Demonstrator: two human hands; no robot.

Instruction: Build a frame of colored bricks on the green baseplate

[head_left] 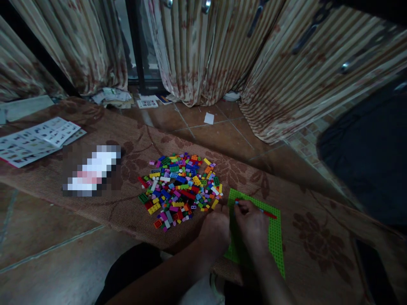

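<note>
A green studded baseplate (pixel 276 241) lies on the brown patterned cloth, partly covered by my hands. My right hand (pixel 254 222) is over its far left part, thumb and finger pinched on a small light-blue brick (pixel 236 203). Red bricks (pixel 270 214) form a thin line along the plate's far side, partly hidden by that hand. My left hand (pixel 216 226) is curled closed at the plate's left edge; whatever is in its fingers is hidden. Left of it spreads a pile of loose toy bricks (pixel 181 190) in many colours and sizes.
A phone-like object (pixel 93 171) with a blurred bright screen lies to the left. Farther left are printed picture sheets (pixel 41 137). A dark flat object (pixel 375 271) sits at the lower right. Beyond the cloth's far edge are floor tiles, papers (pixel 148 103) and curtains (pixel 203 55).
</note>
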